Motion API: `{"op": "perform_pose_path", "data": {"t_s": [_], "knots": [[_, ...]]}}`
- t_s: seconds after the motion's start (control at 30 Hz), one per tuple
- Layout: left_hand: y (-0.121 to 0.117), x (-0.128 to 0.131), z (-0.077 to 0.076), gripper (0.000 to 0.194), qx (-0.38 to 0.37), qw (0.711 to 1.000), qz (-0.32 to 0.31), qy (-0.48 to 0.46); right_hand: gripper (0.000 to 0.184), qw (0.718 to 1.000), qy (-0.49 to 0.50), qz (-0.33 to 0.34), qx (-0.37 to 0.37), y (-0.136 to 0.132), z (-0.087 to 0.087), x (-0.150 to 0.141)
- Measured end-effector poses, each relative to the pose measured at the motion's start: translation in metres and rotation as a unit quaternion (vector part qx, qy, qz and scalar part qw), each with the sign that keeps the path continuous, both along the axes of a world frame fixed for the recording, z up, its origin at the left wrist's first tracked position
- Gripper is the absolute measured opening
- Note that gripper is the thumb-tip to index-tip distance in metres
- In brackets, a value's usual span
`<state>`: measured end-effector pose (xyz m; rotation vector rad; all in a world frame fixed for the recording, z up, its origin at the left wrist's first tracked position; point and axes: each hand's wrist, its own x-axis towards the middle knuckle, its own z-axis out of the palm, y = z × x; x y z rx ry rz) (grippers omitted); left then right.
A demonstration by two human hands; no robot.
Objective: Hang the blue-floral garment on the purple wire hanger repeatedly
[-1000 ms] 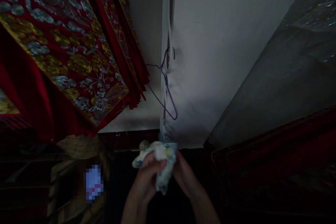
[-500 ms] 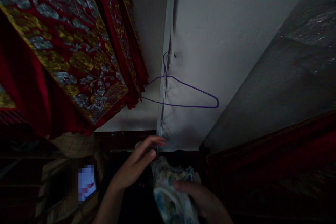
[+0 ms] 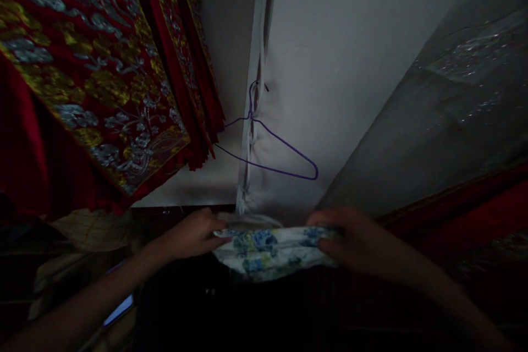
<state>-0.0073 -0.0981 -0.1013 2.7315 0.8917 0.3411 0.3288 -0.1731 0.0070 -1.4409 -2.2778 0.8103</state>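
A white cloth with a blue and yellow floral print (image 3: pixel 264 250) is stretched sideways between my two hands, low in the view. My left hand (image 3: pixel 198 235) pinches its left end. At the right end, my right hand (image 3: pixel 342 234) grips the fabric, thumb below and fingers above. The cloth's upper edge forms a loose band with an opening behind it. What kind of garment or cover it is, I cannot tell. Above the cloth, a purple wire hanger (image 3: pixel 284 146) hangs with nothing on it.
Red embroidered cloth (image 3: pixel 111 88) hangs at the left, overlapping the hanger's left end. A cable (image 3: pixel 261 38) runs down the wall corner. Clear plastic sheeting (image 3: pixel 445 104) covers the right side, above red fabric (image 3: pixel 474 220). A lit phone (image 3: pixel 119 308) lies lower left.
My left hand, open and apart from the cloth before, has taken hold of it. My right hand has moved right and up, and the cloth is now spread between both hands.
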Motion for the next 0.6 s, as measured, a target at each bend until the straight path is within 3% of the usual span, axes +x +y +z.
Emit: {"op": "perform_pose_path", "data": {"t_s": [0.13,0.23,0.33,0.43,0.6], "knots": [[0.008,-0.023,0.03,0.031,0.055,0.997,0.061,-0.001,0.013,0.974,0.153,-0.079,0.145,0.022,0.027,0.021],[0.01,-0.032,0.045,0.031,0.06,0.994,0.093,-0.026,0.009,0.943,0.243,-0.105,0.202,0.058,0.034,0.011],[0.01,-0.039,0.056,0.03,0.053,0.986,0.127,-0.095,0.014,0.935,0.297,-0.087,0.175,0.104,0.027,-0.012],[0.003,-0.042,0.062,0.041,0.03,0.96,0.189,-0.204,0.017,0.924,0.342,-0.077,0.152,0.139,0.011,-0.037],[-0.012,-0.055,0.058,0.048,-0.004,0.897,0.271,-0.349,0.031,0.9,0.422,-0.091,0.058,0.162,-0.012,-0.069]]}}
